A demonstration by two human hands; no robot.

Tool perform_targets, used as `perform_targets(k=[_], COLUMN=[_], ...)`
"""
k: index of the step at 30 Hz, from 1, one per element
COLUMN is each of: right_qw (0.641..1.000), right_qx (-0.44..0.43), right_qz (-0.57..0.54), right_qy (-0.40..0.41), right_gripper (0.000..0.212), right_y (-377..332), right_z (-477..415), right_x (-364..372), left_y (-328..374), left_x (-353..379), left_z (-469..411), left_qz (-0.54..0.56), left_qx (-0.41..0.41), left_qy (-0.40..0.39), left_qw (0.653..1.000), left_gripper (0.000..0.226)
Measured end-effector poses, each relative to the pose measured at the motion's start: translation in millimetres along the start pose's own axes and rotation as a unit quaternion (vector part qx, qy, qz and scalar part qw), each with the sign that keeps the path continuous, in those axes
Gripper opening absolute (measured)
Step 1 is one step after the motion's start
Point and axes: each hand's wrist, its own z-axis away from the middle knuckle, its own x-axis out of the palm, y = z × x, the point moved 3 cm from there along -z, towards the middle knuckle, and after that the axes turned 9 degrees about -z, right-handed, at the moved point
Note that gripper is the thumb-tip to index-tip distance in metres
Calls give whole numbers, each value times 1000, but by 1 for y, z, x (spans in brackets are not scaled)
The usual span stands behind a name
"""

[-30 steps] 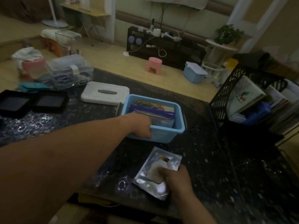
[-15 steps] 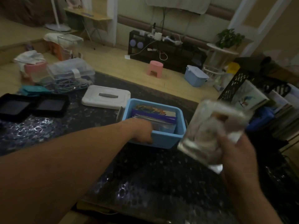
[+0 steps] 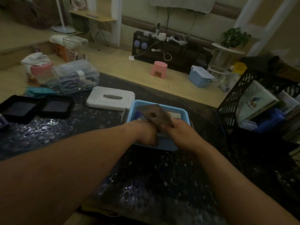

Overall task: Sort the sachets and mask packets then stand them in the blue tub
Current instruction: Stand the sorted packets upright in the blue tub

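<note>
The blue tub [image 3: 184,113] stands in the middle of the dark table, with several packets [image 3: 174,114] upright inside. My right hand [image 3: 178,132] holds a mask packet [image 3: 155,114] tilted over the tub's near side; the packet looks dark and blurred from behind. My left hand [image 3: 146,133] grips the tub's near wall, fingers curled over the rim, right beside the right hand.
A white lid [image 3: 111,100] lies left of the tub. Two black trays [image 3: 37,108] sit at the far left, a clear box of cables [image 3: 76,77] behind them. A black mesh rack [image 3: 253,98] with books stands at the right.
My right hand has carried the mask packet from high on the right down to the tub's near side. The left hand has stayed on the tub.
</note>
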Motion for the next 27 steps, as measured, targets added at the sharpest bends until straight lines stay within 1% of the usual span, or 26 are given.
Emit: perform_targets(k=[2,4,7,10,13,15,17,19,21,23,24,26,27], right_qw=[998,997,995,991,983,987,992,990,987,985,984,985,987], right_qx=[4,28,66,95,112,96,84,101,127,141,144,142,138], right_qz=[-52,-60,-22,63,106,82,6,-49,-57,-60,-66,-57,-39], right_qy=[-28,-48,-68,-76,-102,-103,-92,-82,-82,-84,-82,-78,-77], right_gripper=[18,16,19,21,25,25,24,21,22,19,19,20,21], right_y=[-3,1,6,13,10,6,7,16,24,28,29,32,33], right_z=[-3,-9,-15,-16,-16,-17,-20,-20,-20,-20,-21,-24,-26], right_x=[-5,-12,-22,-38,-44,-41,-33,-27,-29,-35,-37,-40,-40], left_y=[-2,-2,-2,-3,-2,-1,-2,-2,-1,-1,-2,-5,-8], left_x=[2,2,1,2,1,0,1,3,4,4,4,4,4], left_z=[2,3,3,2,3,5,7,7,7,8,10,13,17], left_qz=[6,10,4,6,17,5,-1,3,-1,-8,-12,-16,-17], left_qx=[-9,-12,-12,-20,-22,-19,-19,-19,-16,-6,-2,0,6], left_qy=[-9,-7,-5,-11,-6,0,-4,-5,-3,2,13,61,94], left_qw=[1000,1000,1000,1000,1000,1000,1000,1000,1000,1000,1000,998,995], left_gripper=[58,53,50,48,46,48,54,57,56,51,44,26,25])
